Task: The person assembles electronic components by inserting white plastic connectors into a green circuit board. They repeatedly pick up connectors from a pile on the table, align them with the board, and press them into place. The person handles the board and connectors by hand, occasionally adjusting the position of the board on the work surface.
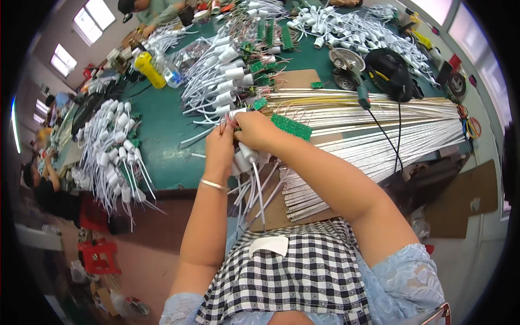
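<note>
My left hand point(219, 145) and my right hand point(255, 129) meet at the near edge of the green table, fingers pinched together around thin reddish wires point(230, 124). What sits right between the fingertips is too small to make out. Just below my right hand, white cylindrical caps with white cables point(248, 153) hang over the table edge toward my lap. A green circuit board panel point(292, 127) lies to the right of my right hand. Beyond both hands stretches a row of more white caps with cables point(226, 86), joined to small green boards.
Long silvery strips point(346, 162) fan out on the right. A soldering iron point(363, 96) with a black cord rests by a metal dish point(346, 60). A bundle of white caps point(116, 151) hangs at the left edge. A yellow bottle point(149, 70) and a red stool point(99, 256) stand left.
</note>
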`<state>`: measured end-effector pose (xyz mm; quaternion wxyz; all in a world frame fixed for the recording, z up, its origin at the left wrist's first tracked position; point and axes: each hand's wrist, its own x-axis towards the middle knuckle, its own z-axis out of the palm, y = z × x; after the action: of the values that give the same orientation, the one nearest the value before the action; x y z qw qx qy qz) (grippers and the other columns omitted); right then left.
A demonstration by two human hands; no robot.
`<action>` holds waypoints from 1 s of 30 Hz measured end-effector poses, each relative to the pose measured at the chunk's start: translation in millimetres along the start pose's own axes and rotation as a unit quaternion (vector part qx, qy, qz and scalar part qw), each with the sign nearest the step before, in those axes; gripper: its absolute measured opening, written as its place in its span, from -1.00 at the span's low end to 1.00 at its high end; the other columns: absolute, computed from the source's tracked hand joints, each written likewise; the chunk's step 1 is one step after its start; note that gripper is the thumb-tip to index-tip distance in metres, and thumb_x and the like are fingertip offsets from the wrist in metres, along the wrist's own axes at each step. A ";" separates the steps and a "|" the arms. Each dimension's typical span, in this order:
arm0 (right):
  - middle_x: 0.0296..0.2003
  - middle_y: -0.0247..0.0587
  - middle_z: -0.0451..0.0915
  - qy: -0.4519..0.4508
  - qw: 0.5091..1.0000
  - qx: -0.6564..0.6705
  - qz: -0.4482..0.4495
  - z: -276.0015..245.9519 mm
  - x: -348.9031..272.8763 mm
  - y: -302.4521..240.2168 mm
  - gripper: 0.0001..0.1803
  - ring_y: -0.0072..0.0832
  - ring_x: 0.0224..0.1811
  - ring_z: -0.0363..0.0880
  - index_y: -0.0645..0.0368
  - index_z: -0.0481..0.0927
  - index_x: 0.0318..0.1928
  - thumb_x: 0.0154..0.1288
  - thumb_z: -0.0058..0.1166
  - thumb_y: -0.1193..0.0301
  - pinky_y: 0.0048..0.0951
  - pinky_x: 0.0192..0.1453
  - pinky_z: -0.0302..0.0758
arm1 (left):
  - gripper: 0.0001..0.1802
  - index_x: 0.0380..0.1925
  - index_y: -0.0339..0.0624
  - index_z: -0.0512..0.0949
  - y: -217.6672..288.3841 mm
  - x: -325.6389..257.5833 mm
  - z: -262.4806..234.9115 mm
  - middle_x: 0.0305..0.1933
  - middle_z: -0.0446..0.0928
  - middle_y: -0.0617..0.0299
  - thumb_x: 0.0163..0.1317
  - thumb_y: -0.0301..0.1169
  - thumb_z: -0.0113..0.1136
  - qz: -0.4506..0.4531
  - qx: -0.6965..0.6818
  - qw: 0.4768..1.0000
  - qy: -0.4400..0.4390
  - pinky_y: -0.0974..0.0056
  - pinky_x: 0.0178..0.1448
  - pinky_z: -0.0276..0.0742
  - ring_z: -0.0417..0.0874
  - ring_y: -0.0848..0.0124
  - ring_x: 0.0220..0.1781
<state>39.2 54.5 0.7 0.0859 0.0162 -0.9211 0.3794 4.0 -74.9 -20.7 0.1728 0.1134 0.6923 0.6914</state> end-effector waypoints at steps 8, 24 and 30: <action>-0.36 0.09 0.60 -0.019 0.986 0.165 0.012 9.9 0.7 -57.8 -0.59 -0.04 -0.26 0.58 0.25 0.53 -0.28 -0.03 0.22 0.17 -0.18 -0.15 0.47 | -0.15 0.42 0.06 -0.27 70.5 -21.3 -37.8 0.41 0.09 -0.02 0.32 0.11 -0.16 0.017 -0.038 0.994 -0.101 0.19 0.33 0.21 0.22 0.21 0.36; -0.25 -0.11 0.54 0.313 0.892 0.269 0.182 -67.7 215.9 54.0 -0.63 -0.29 -0.38 0.59 0.26 0.49 -0.21 0.13 0.20 0.22 -0.14 -0.45 0.58 | -0.38 0.19 0.04 0.40 62.8 207.5 5.6 0.35 0.19 -0.07 0.19 0.08 0.00 0.415 0.458 0.780 0.097 0.02 0.28 0.25 0.33 0.00 0.28; -0.14 -0.08 0.51 0.162 0.960 0.178 0.147 -125.7 168.7 78.0 -0.39 -0.37 -0.20 0.54 0.32 0.46 0.06 0.19 0.12 0.06 -0.35 -0.16 0.51 | -0.31 0.25 0.12 0.33 63.2 216.5 3.3 0.38 0.16 -0.04 0.19 0.19 -0.07 0.404 0.500 0.761 0.093 -0.20 0.27 0.15 0.24 0.02 0.36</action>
<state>-115.9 204.2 62.8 0.1729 -0.1656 -0.8049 0.5429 -197.9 15.0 24.5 -0.2691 0.3875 0.8424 0.2603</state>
